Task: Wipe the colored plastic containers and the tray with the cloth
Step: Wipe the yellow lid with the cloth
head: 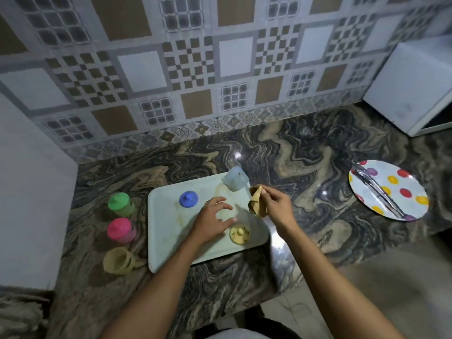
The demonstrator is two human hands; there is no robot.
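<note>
1. The right hand (276,204) has its grip clamped on a small crumpled tan cloth (256,203), held above the right edge of the pale rectangular plastic tray (166,231). The tray lies towards the left end of the marbled stone worktop (305,152).
2. The left hand (212,220) is over the tray's middle, grip apart, fingers spread and loosely bent. I cannot tell whether it touches the tray.
3. The light-blue plastic container (234,179) stands at the tray's far right corner, just beside the cloth. A wide sweep could tip it off onto the worktop.
4. The small yellow plastic knobbed piece (240,233) sits near the tray's near right corner, close to the left wrist. A careless forearm could push it over the tray's rim towards the worktop's front edge.
5. The tray looks light and nothing pins it. Hard rubbing at the brownish ring stains (220,192) near its far edge may make it slide unless the free hand presses it down.
6. The dark-blue round plastic lid (188,199) stands on the tray, left of the left hand. With the other two pieces, it blocks a full wipe.
7. Off the tray, along its left edge, stand a green-lidded container (121,204), a pink-lidded container (121,231) and an open yellow handled cup (119,260).
8. A round dotted plate (403,192) carrying metal tongs (376,192) lies at the right end, well apart. A white box (415,81) fills the far right corner.
</note>
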